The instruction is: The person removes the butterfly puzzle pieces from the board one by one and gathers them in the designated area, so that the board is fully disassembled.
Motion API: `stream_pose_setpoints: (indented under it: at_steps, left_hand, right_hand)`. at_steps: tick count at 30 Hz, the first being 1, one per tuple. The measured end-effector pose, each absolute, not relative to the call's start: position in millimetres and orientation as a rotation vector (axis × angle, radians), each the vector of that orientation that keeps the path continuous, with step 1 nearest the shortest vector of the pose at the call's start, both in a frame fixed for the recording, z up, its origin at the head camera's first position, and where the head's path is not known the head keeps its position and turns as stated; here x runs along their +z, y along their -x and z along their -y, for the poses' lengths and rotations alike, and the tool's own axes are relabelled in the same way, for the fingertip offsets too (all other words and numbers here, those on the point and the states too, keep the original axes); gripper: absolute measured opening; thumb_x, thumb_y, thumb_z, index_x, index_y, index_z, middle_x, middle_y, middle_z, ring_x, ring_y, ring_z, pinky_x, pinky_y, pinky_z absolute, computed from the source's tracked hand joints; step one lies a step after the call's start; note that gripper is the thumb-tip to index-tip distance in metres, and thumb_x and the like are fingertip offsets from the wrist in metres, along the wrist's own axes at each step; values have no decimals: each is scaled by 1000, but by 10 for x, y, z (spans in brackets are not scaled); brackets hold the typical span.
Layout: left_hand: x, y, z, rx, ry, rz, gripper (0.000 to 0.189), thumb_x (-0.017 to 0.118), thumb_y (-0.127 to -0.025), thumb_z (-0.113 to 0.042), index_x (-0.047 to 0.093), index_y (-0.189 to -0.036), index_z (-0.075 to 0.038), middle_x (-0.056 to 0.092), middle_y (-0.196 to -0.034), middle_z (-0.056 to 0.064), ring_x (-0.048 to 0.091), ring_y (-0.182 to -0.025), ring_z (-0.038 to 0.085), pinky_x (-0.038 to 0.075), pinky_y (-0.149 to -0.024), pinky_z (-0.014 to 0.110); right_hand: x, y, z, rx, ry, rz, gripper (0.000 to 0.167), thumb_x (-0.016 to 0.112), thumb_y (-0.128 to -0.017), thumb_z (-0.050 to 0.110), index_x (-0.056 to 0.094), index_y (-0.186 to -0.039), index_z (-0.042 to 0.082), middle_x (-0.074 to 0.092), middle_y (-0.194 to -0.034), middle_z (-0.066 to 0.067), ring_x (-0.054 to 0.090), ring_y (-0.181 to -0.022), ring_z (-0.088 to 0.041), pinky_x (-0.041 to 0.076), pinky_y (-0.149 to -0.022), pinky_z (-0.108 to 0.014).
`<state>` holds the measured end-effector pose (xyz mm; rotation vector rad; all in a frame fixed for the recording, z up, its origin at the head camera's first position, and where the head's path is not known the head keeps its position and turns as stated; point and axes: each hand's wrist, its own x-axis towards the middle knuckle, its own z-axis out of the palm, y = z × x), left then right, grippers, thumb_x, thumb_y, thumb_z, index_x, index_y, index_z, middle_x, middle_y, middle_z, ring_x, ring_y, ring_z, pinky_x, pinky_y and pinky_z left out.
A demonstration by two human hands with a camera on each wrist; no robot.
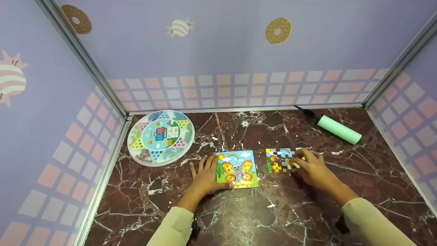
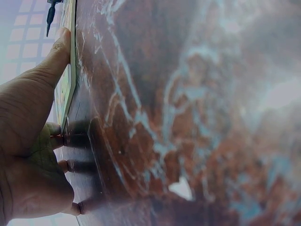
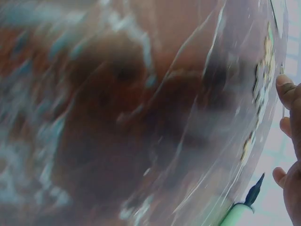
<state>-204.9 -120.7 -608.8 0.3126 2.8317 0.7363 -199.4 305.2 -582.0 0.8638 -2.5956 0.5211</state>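
A square picture board [image 1: 238, 167] with a cartoon butterfly lies in front of me. My left hand [image 1: 206, 177] rests at its left side, thumb on the lower part of the picture, the other fingers stretched along the left edge. In the left wrist view the thumb [image 2: 59, 52] lies on the board's face, while other fingertips touch the table. To the right lies a group of small jigsaw pieces [image 1: 276, 165] showing similar colours. Over their right side is my right hand [image 1: 312, 169], pinching a small yellow jigsaw piece [image 1: 303, 158] between thumb and fingers; the hand partly hides the pieces.
A round Chinese checkers box [image 1: 160, 138] lies at the back left of the marbled table [image 1: 239, 215]. A mint-green pump [image 1: 339, 130] with a black nozzle lies at the back right. Near the back wall is a small round silvery item [image 1: 244, 124]. Patterned panels enclose three sides.
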Motion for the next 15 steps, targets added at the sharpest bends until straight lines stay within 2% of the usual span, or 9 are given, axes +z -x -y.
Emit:
stream_pose_setpoints:
  at_steps: [5, 11, 15]
  left_hand:
    - [-6057, 2033, 1199, 750, -312, -2826, 135, 87, -74, -80, 26, -178, -18, 20, -187, 3, 10, -174, 38, -11, -130, 82]
    - [-5922, 1985, 1182, 732, -324, -2835, 131, 86, -76, -79, 31, -175, -13, 25, -184, 9, 15, -172, 42, -5, -130, 84]
    - [-5868, 1969, 1171, 726, -316, -2815, 128, 87, -79, -75, 30, -175, -13, 24, -185, 9, 13, -172, 42, -6, -131, 83]
  right_hand:
    - [-5842, 1941, -3237, 540, -804, 2620, 37, 91, -85, 2, 81, -119, 13, 65, -127, -20, 68, -116, -38, 44, -102, -82]
    - [-5872, 1898, -3369, 516, -769, 2656, 33, 90, -88, 6, 81, -118, 15, 64, -129, -20, 69, -115, -37, 45, -100, -81]
    - [-5897, 1881, -3410, 485, -755, 2676, 28, 89, -90, 7, 81, -116, 14, 65, -129, -20, 69, -116, -39, 45, -99, -80]
